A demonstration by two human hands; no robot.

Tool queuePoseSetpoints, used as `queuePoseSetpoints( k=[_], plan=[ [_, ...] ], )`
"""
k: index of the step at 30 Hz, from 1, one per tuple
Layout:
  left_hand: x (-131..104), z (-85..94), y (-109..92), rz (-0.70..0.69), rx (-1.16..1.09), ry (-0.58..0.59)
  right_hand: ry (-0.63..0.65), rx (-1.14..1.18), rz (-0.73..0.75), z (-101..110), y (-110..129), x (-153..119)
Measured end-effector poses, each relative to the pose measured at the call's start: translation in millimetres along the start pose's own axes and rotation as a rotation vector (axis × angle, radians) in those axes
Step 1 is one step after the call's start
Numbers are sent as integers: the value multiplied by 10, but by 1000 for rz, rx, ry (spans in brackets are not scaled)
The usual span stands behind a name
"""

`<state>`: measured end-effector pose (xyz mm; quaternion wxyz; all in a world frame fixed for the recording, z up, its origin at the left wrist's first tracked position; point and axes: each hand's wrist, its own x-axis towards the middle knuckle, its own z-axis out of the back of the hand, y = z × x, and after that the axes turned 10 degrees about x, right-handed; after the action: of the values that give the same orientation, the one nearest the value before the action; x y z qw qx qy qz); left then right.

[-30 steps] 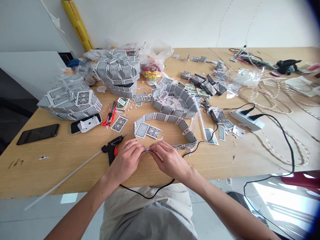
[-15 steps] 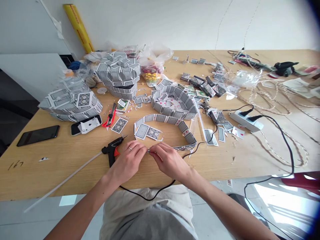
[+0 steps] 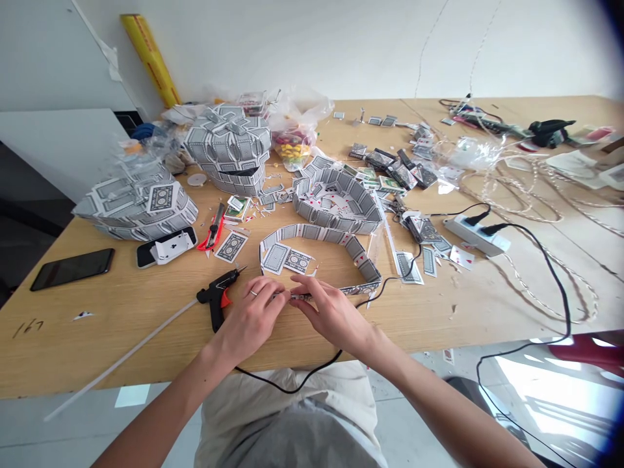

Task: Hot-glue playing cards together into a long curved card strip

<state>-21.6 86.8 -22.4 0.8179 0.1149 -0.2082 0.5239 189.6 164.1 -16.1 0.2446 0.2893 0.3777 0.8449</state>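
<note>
A heart-like band of folded playing cards (image 3: 319, 232) stands on edge on the table in front of me. My left hand (image 3: 256, 309), with a ring on one finger, pinches the near side of this band. My right hand (image 3: 334, 311) grips the same side just to the right, thumb on the near face and fingers arched over it. My fingers partly hide the stretch of band between them. Two loose playing cards (image 3: 275, 258) lie inside the band. Left of my left hand lies a black glue gun (image 3: 214, 296) with a long glue stick (image 3: 124, 354) in its back.
Behind the band sits a card-walled box (image 3: 336, 195). Finished card boxes (image 3: 227, 140) stand at the back left. Around them lie a red utility knife (image 3: 213, 227), two phones (image 3: 73, 268), and card packs (image 3: 390, 166). A black cord runs to a power strip (image 3: 478, 235) on the right.
My right fingers have loosened and lifted slightly, showing more of the band's near edge. My left hand stays on the band. The view has shifted slightly.
</note>
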Motion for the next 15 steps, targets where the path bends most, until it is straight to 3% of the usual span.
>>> queuePoseSetpoints(
  k=[15],
  plan=[
    [54, -1, -84, 2, -22, -52, -24, 31, -65, -10, -34, -29]
  ],
)
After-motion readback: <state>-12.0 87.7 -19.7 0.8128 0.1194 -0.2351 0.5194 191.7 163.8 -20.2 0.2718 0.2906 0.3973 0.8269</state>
